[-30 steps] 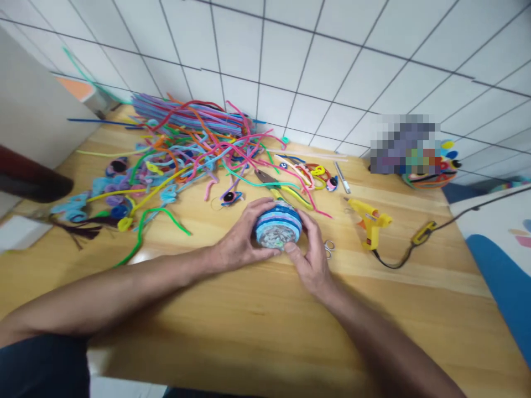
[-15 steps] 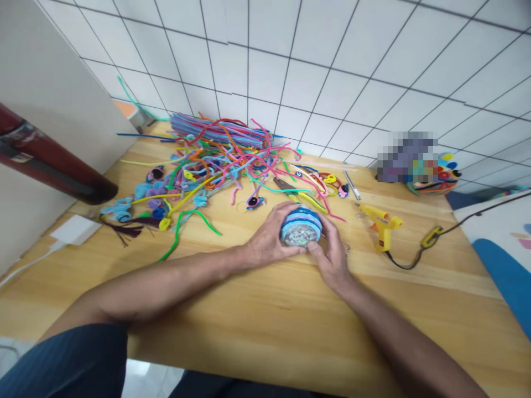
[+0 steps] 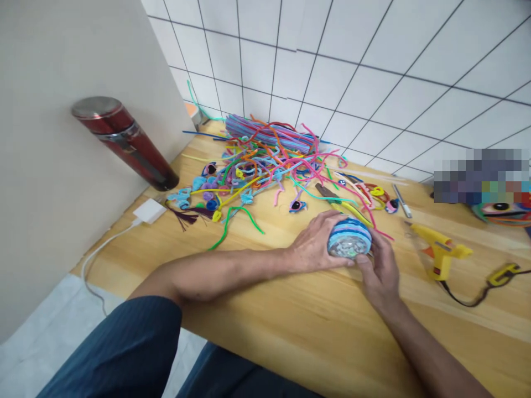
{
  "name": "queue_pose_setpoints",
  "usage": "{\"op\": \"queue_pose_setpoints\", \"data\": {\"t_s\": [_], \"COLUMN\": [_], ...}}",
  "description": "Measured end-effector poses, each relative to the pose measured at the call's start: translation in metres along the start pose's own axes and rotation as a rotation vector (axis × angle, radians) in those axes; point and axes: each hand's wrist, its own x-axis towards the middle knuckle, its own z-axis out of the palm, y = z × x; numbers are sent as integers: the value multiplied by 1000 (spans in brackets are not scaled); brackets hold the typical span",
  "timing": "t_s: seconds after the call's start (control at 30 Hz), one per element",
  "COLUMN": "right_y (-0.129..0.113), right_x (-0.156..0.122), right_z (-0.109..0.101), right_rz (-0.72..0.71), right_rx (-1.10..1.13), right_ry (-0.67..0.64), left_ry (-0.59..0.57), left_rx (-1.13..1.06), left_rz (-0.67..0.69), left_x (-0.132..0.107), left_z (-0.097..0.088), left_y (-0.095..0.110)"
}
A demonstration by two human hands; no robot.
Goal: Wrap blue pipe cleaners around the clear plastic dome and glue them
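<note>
Between my two hands is a round thing wrapped in blue, light blue and lilac pipe cleaner (image 3: 349,239), with a clear, shiny grey face turned toward me. My left hand (image 3: 317,243) curls round its left side. On its right side my right hand (image 3: 380,268) grips it, thumb at the lower edge and the other fingers partly hidden behind. Just beyond it lie pliers with yellow handles (image 3: 344,204). A yellow hot glue gun (image 3: 442,249) rests to the right of my right hand.
Loose coloured pipe cleaners (image 3: 265,160) heap up by the tiled wall (image 3: 340,66). A dark red flask (image 3: 126,143) stands at the left, near a white adapter (image 3: 149,211) with a cable. A marker-like pen (image 3: 401,200) and a partly pixelated colourful object (image 3: 500,209) lie at the right.
My view has swung to the left, so everything appears further right and the whole flask shows. Both hands keep their hold on the wrapped round thing, which looks about the same.
</note>
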Motion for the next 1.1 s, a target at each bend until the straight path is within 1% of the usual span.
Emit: {"op": "queue_pose_setpoints", "data": {"t_s": [0.17, 0.33, 0.47, 0.67, 0.77, 0.87, 0.97, 1.1], "right_y": [-3, -5, -7, -16, -21, -26, -29, -32], "right_x": [2, 1, 0, 1, 3, 4, 6, 7], "right_z": [1, 1, 2, 4, 4, 5, 7, 8], "right_rz": [-37, -21, -28, -41, -43, -79, -114, -112], "right_rx": [-32, -19, -8, -28, -43, -52, -55, -70], "right_ry": [3, -28, -26, -47, -58, -76, -74, -78], "left_ry": [21, 22, 15, 23, 17, 28, 29, 19], "left_rx": [3, 30, 31, 7, -3, 19, 30, 60], "left_rz": [51, 22, -1, 17, 39, 69, 61, 47], "left_x": [-1, 0, 0, -3, -5, -7, -7, -6], "left_z": [-1, 0, 0, -2, -5, -9, -12, -13], "left_y": [-2, -3, -2, -3, 0, 5, 8, 9]}}
